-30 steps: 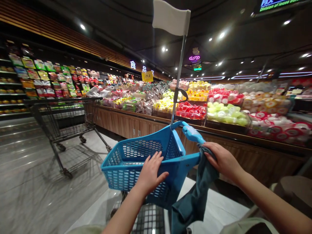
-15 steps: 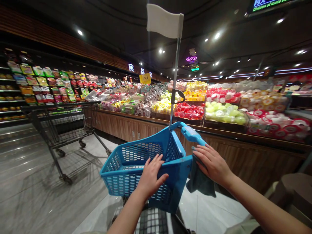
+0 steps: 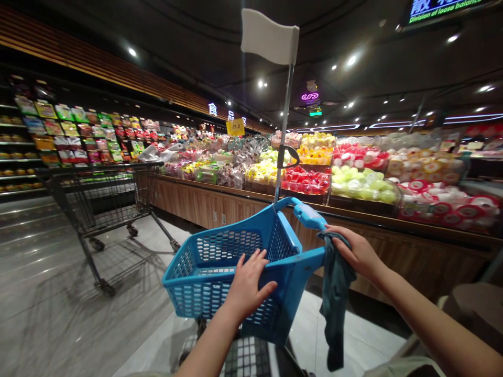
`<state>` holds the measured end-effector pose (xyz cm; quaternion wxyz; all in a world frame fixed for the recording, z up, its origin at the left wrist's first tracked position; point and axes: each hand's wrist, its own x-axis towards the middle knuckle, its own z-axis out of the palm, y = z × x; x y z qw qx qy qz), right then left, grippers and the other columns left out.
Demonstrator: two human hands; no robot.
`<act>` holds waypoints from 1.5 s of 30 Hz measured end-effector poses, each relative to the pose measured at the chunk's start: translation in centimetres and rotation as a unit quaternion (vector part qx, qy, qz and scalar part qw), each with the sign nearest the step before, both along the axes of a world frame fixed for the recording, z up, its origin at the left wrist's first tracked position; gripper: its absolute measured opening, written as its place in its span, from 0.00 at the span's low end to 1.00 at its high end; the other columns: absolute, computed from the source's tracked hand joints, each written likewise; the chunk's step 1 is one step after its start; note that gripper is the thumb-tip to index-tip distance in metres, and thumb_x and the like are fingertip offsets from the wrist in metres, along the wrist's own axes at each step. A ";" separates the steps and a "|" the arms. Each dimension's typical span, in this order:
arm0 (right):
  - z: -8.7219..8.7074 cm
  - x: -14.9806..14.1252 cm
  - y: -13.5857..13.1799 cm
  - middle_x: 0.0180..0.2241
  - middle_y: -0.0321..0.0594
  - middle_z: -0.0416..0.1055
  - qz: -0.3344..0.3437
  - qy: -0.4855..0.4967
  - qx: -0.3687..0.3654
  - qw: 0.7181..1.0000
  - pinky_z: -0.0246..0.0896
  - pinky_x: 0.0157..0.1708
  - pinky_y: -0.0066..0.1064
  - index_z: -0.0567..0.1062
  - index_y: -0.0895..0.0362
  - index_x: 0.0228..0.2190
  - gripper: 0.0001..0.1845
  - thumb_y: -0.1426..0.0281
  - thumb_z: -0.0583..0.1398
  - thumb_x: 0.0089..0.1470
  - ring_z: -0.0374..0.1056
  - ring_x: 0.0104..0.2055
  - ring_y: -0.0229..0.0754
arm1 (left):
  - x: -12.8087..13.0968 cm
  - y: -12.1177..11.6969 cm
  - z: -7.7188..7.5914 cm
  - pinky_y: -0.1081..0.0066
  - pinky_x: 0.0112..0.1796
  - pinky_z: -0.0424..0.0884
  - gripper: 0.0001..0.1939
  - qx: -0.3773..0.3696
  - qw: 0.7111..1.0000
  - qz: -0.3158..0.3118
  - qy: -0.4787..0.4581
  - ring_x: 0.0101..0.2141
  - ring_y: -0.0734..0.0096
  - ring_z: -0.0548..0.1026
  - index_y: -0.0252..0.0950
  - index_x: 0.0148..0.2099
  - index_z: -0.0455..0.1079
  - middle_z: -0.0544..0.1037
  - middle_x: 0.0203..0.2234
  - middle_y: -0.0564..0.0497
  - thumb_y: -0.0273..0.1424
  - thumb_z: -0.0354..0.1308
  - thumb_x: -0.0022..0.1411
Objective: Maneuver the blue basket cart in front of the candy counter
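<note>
The fingers of the left hand [image 3: 250, 285] are lying open and slightly spread on the near long rim of the blue basket [image 3: 288, 293], gripping nothing. The fingers of the right hand [image 3: 356, 251] are curling over the handle [image 3: 308, 215] at its near corner, holding a dark teal cloth [image 3: 334, 309] against it; the cloth is hanging down outside. The basket is sitting above a lower rack [image 3: 247, 358]. A pole [image 3: 286, 115] is rising from its far handle-end corner, bearing a blank white flag [image 3: 269, 36]. Beyond the far edge, a wood-fronted counter [image 3: 192, 201] is blocking the way, carrying wrapped sweets [image 3: 363, 183] in clear bins. Past the left end, a black cart [image 3: 110, 199] is standing apart, near the counter's left end. A yellow price card [image 3: 236, 127] is appearing to read "15.8", blue-white lit characters [image 3: 231, 112] are reading "食品区", and a hanging sign [image 3: 446, 10] is showing "Division of loose balance". Packets [image 3: 80, 133] are filling the left shelves, their brands being too small to read.
</note>
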<state>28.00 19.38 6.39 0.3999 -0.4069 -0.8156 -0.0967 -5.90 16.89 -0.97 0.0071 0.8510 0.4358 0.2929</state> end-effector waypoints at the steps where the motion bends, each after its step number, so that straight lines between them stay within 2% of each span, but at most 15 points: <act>1: 0.0 -0.4 -0.2 0.50 0.43 0.72 -0.006 -0.013 0.014 1.000 0.67 0.52 0.42 0.71 0.52 0.48 0.15 0.66 0.53 0.61 0.69 0.53 0.48 | 0.0 0.0 -0.1 0.42 0.62 0.45 0.28 0.003 1.000 0.002 0.002 0.64 0.53 0.55 0.40 0.60 0.62 0.60 0.64 0.42 0.51 0.48 0.66; 8: -1.2 -4.8 -2.5 0.48 0.45 0.73 -0.065 -0.152 0.134 0.977 0.54 0.58 0.53 0.73 0.54 0.49 0.17 0.64 0.57 0.59 0.66 0.52 0.52 | 0.2 0.0 -0.2 0.41 0.62 0.43 0.28 0.014 1.000 0.015 0.004 0.65 0.53 0.55 0.40 0.60 0.62 0.60 0.65 0.42 0.52 0.48 0.65; 13: -2.9 -7.3 -3.2 0.51 0.44 0.71 -0.098 -0.150 0.150 0.972 0.49 0.60 0.52 0.71 0.53 0.52 0.18 0.65 0.56 0.61 0.64 0.54 0.52 | 0.3 -0.1 0.1 0.40 0.62 0.44 0.29 0.009 1.000 0.020 0.010 0.65 0.53 0.55 0.40 0.59 0.62 0.60 0.65 0.43 0.53 0.47 0.65; 20: -4.9 -10.7 -3.3 0.52 0.44 0.71 -0.082 -0.120 0.162 0.976 0.46 0.61 0.51 0.70 0.53 0.53 0.20 0.65 0.57 0.60 0.63 0.54 0.52 | 0.3 0.0 -0.1 0.41 0.62 0.44 0.29 0.021 0.999 0.021 0.013 0.64 0.53 0.55 0.40 0.59 0.63 0.60 0.65 0.43 0.53 0.48 0.65; 23: -5.0 -10.4 -2.9 0.53 0.42 0.71 -0.061 -0.133 0.176 0.973 0.47 0.61 0.49 0.71 0.52 0.53 0.19 0.67 0.57 0.61 0.62 0.55 0.50 | -0.1 0.2 -0.3 0.42 0.62 0.45 0.31 0.030 0.999 0.018 0.024 0.64 0.52 0.56 0.39 0.61 0.62 0.59 0.65 0.42 0.53 0.49 0.64; 28: -4.1 -8.0 -2.7 0.52 0.44 0.71 -0.033 -0.187 0.182 0.965 0.52 0.59 0.45 0.71 0.55 0.52 0.18 0.68 0.56 0.61 0.63 0.55 0.49 | -2.0 0.4 -0.6 0.42 0.62 0.46 0.33 0.032 0.996 0.026 0.074 0.64 0.52 0.57 0.38 0.63 0.59 0.60 0.64 0.42 0.53 0.47 0.65; 33: -3.6 -5.3 -2.6 0.53 0.46 0.70 -0.042 -0.209 0.183 0.960 0.53 0.59 0.45 0.71 0.57 0.53 0.19 0.68 0.56 0.62 0.63 0.55 0.50 | -4.7 0.1 -1.3 0.43 0.62 0.49 0.33 0.032 0.992 0.037 0.118 0.63 0.53 0.59 0.38 0.63 0.60 0.61 0.64 0.43 0.53 0.46 0.66; 37: -4.0 -4.0 -2.2 0.55 0.46 0.68 -0.074 -0.205 0.172 0.961 0.50 0.61 0.48 0.69 0.57 0.55 0.20 0.68 0.55 0.62 0.61 0.57 0.50 | -5.3 -0.3 -1.8 0.44 0.61 0.50 0.34 0.046 0.990 0.057 0.121 0.62 0.51 0.59 0.38 0.64 0.60 0.63 0.63 0.44 0.54 0.46 0.65; 42: -5.0 -5.4 -2.0 0.50 0.44 0.72 -0.121 -0.136 0.167 0.969 0.48 0.61 0.51 0.72 0.56 0.50 0.16 0.68 0.55 0.62 0.63 0.55 0.50 | -3.6 -0.8 -1.6 0.44 0.60 0.53 0.38 -0.002 0.990 0.065 0.123 0.62 0.49 0.60 0.38 0.65 0.59 0.61 0.64 0.45 0.58 0.44 0.63; 45: -6.2 -8.0 -2.1 0.50 0.42 0.72 -0.102 -0.113 0.163 0.975 0.48 0.61 0.50 0.73 0.54 0.49 0.15 0.68 0.54 0.63 0.63 0.54 0.49 | -2.8 -1.1 -1.3 0.44 0.60 0.53 0.40 -0.014 0.990 0.074 0.118 0.62 0.49 0.60 0.37 0.65 0.59 0.61 0.64 0.44 0.59 0.44 0.62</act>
